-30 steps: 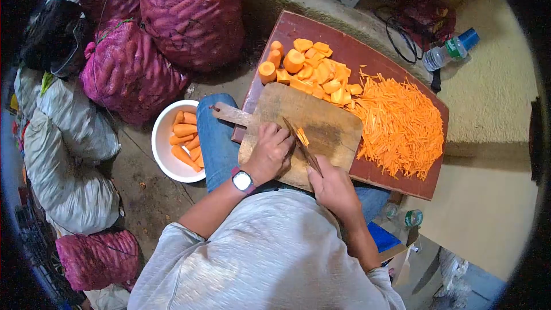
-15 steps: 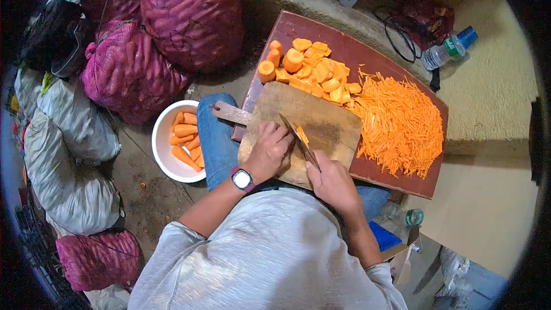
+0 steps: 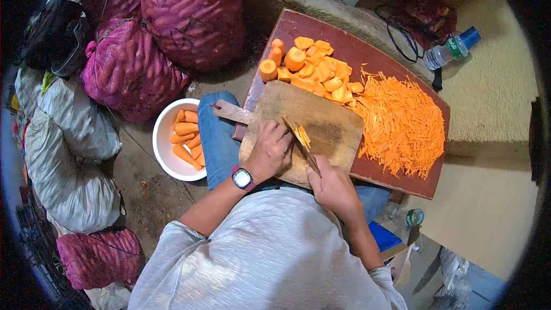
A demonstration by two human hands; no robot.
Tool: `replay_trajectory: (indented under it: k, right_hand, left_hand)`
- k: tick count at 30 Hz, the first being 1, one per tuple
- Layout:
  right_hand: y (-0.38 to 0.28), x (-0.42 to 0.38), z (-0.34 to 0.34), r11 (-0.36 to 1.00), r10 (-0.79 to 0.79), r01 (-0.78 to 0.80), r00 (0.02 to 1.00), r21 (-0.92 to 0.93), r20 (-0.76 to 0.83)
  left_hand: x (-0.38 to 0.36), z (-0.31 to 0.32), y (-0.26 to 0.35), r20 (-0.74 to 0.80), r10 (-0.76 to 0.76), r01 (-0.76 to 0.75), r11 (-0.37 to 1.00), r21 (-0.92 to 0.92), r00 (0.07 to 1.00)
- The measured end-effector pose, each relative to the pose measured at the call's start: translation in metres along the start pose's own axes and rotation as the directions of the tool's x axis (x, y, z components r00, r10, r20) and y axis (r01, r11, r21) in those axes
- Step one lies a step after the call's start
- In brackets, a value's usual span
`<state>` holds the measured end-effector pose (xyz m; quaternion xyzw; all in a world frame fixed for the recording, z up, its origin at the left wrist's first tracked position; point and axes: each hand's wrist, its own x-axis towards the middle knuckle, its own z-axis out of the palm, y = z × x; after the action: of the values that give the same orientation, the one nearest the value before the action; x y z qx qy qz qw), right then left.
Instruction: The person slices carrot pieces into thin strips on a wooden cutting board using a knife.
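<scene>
Head camera | left hand (image 3: 273,148): fingers bent, close together, can't tell what is under them; tuck the tips back from the blade | right hand (image 3: 333,186): wrapped round the knife (image 3: 312,162); go slow, make thin, even cuts | carrot strips (image 3: 302,136): right of the blade, on the wooden board (image 3: 336,123) | big carrot pile (image 3: 402,126): right, on the red table (image 3: 313,26)

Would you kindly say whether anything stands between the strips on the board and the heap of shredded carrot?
Nothing visible does: from the strips, bare board runs to the edge beside the heap. The knife is on their other side, toward the left hand.
</scene>
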<state>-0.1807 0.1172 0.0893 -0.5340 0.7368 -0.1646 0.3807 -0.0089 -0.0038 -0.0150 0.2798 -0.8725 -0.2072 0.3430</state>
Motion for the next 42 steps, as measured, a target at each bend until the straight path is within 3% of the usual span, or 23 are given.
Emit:
replay_trajectory:
  k: [9,14,17,19,20,22,28,32,34,39,41,42]
  right_hand:
    - [0.004,-0.018,-0.005,0.996,-0.047,0.051,0.997,0.068,-0.056]
    - [0.017,-0.018,0.007,0.996,-0.014,0.018,0.999,0.09,-0.045]
    - [0.04,-0.013,-0.008,0.998,-0.007,0.01,0.999,0.068,-0.046]
    - [0.06,-0.009,-0.026,1.0,-0.009,0.015,0.97,0.021,-0.244]
    - [0.064,-0.009,-0.04,0.995,0.054,-0.028,0.957,0.093,-0.286]
    - [0.086,-0.005,-0.057,0.999,0.036,-0.032,0.886,0.016,-0.463]
    - [0.08,-0.021,-0.081,0.987,0.145,-0.159,0.795,0.027,-0.589]
    - [0.09,-0.015,-0.051,0.999,0.039,-0.026,0.795,0.03,-0.606]
    - [0.078,-0.014,-0.051,0.984,0.174,-0.178,0.895,0.03,-0.411]
    - [0.068,-0.013,-0.047,0.987,0.078,0.007,0.85,0.16,-0.52]
    - [0.078,-0.008,-0.046,0.984,0.068,-0.125,0.92,-0.127,-0.385]
    - [0.075,-0.006,-0.049,0.985,0.062,-0.12,0.919,-0.128,-0.389]
  left_hand:
    - [-0.001,-0.001,-0.002,0.048,-0.021,0.021,1.0,-0.009,0.999]
    - [0.002,-0.001,0.0,-0.04,-0.036,0.034,0.998,-0.051,0.999]
    - [0.001,-0.001,-0.001,-0.01,-0.018,0.018,1.0,0.001,1.0]
    - [0.001,0.001,-0.001,-0.019,-0.018,0.018,1.0,0.007,1.0]
    - [0.001,0.002,-0.001,-0.025,-0.018,0.018,1.0,0.011,1.0]
    - [0.001,0.001,-0.001,-0.014,-0.02,0.021,1.0,0.018,1.0]
    - [0.003,0.001,0.0,-0.009,-0.013,0.014,0.999,0.031,1.0]
    - [0.003,0.002,-0.001,0.0,-0.015,0.015,0.999,0.033,1.0]
    - [0.005,0.002,0.0,-0.002,-0.012,0.012,0.999,0.038,1.0]
    - [0.006,0.002,0.001,-0.008,-0.012,0.013,0.999,0.05,1.0]
    - [0.007,-0.001,0.003,0.011,-0.022,0.021,0.998,0.052,1.0]
    - [0.009,-0.001,0.002,0.006,-0.018,0.017,0.998,0.056,1.0]
